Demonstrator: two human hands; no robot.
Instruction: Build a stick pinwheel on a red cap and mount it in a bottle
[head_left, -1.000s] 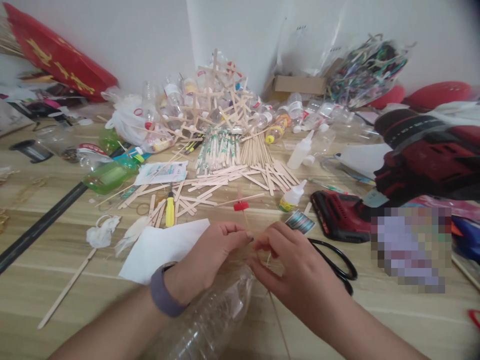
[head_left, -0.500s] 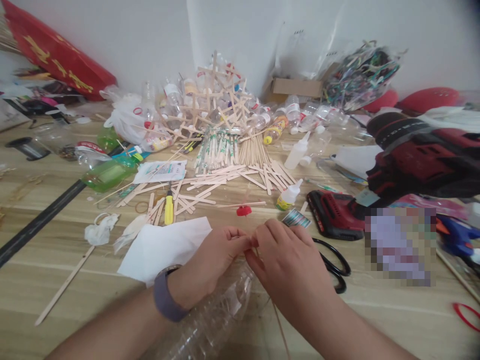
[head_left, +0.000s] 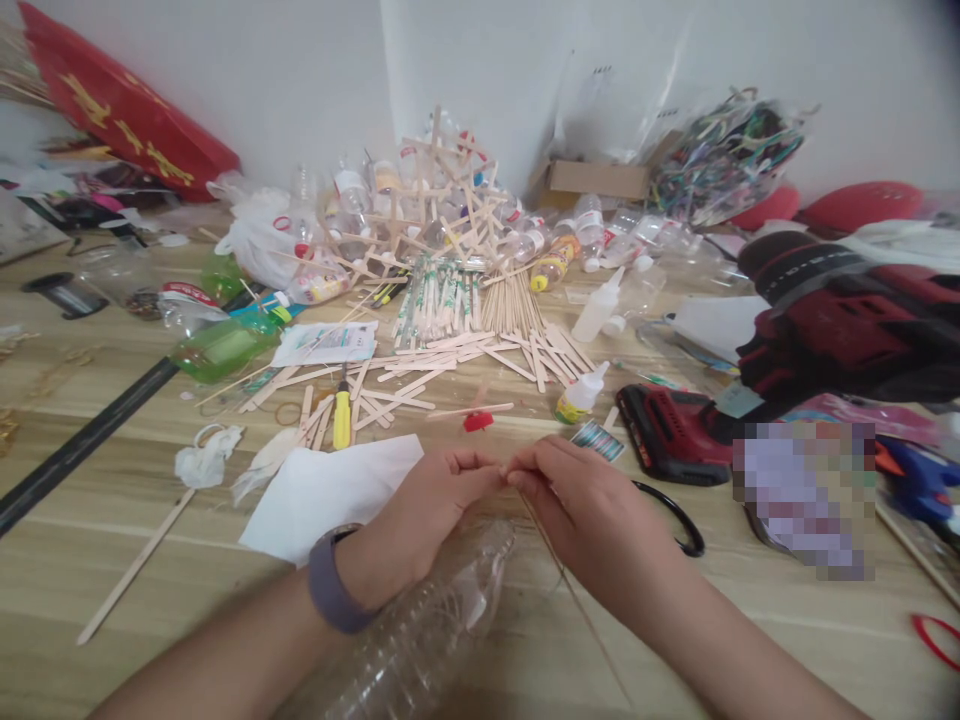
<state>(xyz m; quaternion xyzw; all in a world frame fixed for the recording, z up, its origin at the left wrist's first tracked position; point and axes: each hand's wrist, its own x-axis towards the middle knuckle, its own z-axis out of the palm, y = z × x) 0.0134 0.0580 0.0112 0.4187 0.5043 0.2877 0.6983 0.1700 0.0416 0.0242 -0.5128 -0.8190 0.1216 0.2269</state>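
Bare left hand (head_left: 450, 500) and right hand (head_left: 585, 510) pinched a thin wooden skewer (head_left: 585, 610) — above a clear plastic bottle (head_left: 427, 630).

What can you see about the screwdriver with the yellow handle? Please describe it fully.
The screwdriver has a bright yellow handle, apparently plastic, and a thin dark shaft. It lies on the table, handle nearer the camera, with wooden sticks on both sides, just beyond the white sheet. Nobody holds it; its tip is unclear.

Screwdriver (head_left: 342, 418) left of (apparently capped) glue bottle (head_left: 582, 393).
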